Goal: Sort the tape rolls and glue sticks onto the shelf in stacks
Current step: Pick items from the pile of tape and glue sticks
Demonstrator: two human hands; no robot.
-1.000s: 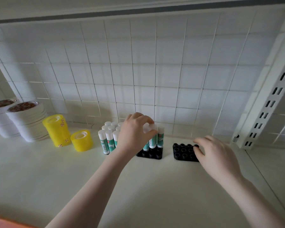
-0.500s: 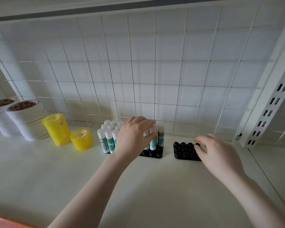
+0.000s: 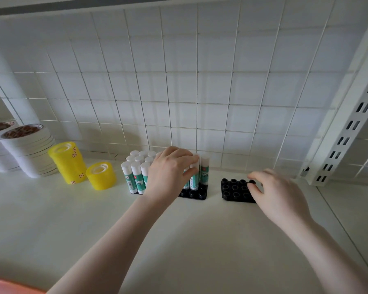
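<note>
Several white-capped glue sticks (image 3: 136, 177) with green labels stand upright at the back of the shelf (image 3: 179, 240). Some of them stand in a black holder (image 3: 197, 194). My left hand (image 3: 170, 172) grips one glue stick (image 3: 194, 177) standing in that holder, thumb against its side. My right hand (image 3: 278, 194) pinches the right end of a second, empty black holder (image 3: 234, 189). A stack of yellow tape rolls (image 3: 66, 162) and a single yellow roll (image 3: 101, 176) sit to the left.
Two stacks of white tape rolls (image 3: 30, 151) stand at the far left. A white wire grid (image 3: 198, 92) backs the shelf. A slotted white upright (image 3: 346, 128) rises at the right. An orange edge (image 3: 6, 287) shows at bottom left.
My left hand has sunk slightly with the glue stick it grips, down into the holder. My right hand has stayed on the empty holder.
</note>
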